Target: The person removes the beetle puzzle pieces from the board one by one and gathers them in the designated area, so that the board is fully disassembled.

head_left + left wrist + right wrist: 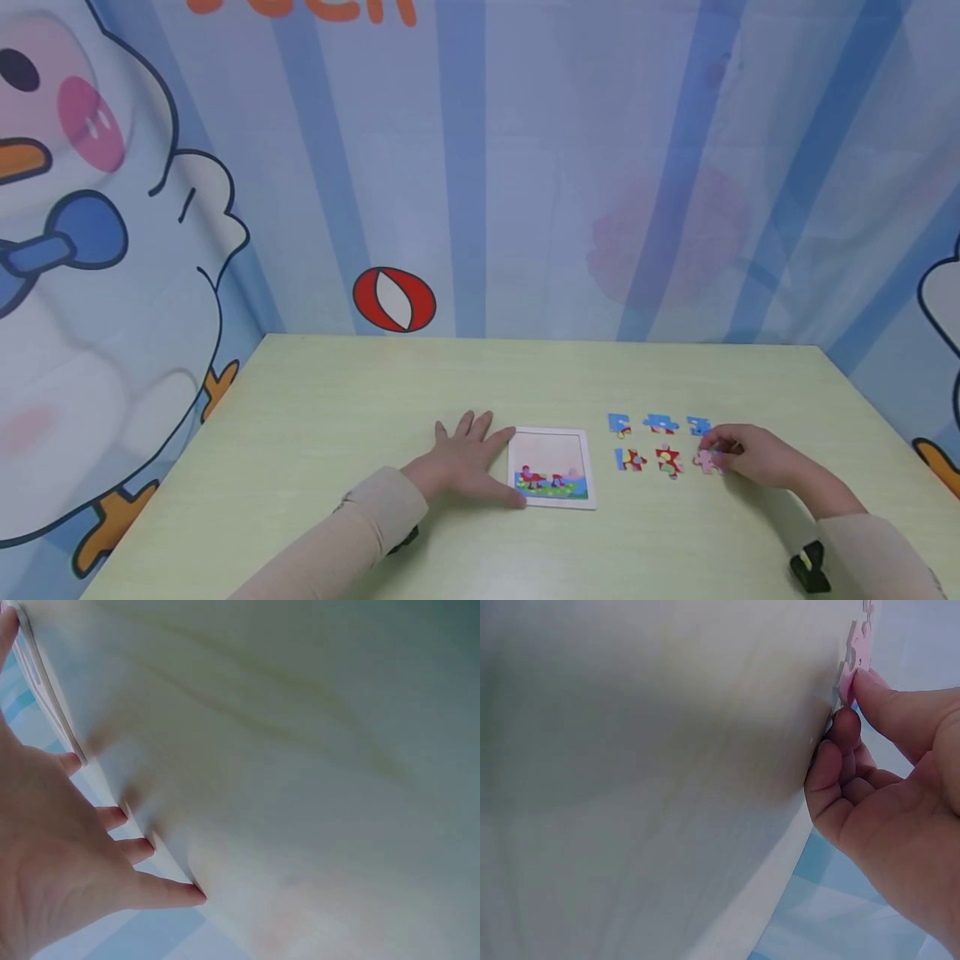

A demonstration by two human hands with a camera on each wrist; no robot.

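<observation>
Hands sit well apart: the right hand (761, 457) pinches a pink puzzle piece (707, 461) toward the three o'clock side of the table (375, 375); the left hand (463, 465) is spread, touching the nine o'clock edge of a puzzle board (551, 450). From the pink puzzle piece, two partly red pieces (668, 460) lie toward nine o'clock, three mostly blue pieces (661, 423) between ten and twelve. Past the table, at twelve, hangs a striped curtain (525, 167).

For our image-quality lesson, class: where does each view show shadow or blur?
Head view: soft shadow on the tabletop below the right hand; left wrist view: tabletop soft and dim, blurry dark patches beside the left hand; right wrist view: tabletop streaks hazy, broad shading, pink puzzle piece clearer.
</observation>
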